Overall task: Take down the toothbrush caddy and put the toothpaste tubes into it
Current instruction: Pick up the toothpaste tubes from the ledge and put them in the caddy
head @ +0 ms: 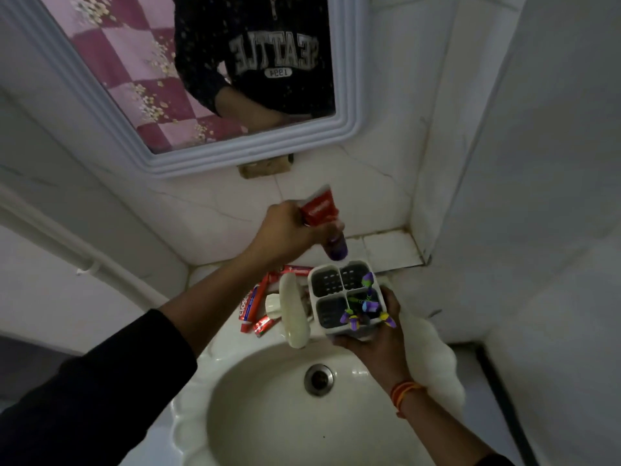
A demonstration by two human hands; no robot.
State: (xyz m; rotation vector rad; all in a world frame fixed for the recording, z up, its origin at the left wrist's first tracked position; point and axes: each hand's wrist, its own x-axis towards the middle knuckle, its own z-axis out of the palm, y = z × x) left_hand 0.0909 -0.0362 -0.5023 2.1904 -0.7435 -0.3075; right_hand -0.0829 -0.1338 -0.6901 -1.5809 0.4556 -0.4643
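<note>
Right hand (369, 334) is cupping the caddy (346, 297) from below, fingers wrapped round it, steadying the open slots. Left hand (289, 230) is pinching a red toothpaste tube (317, 210) just above them, cap down for dropping in. More tubes (258, 304) are lying below the left fingers.

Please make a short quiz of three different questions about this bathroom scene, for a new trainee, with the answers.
1. True or false: the caddy stands on the sink rim.
2. Which hand holds the red tube?
3. Toothbrushes fill how many of four compartments? A one, B three.

Key
1. False: the right hand holds it up.
2. The left hand.
3. A; three look empty.
</note>
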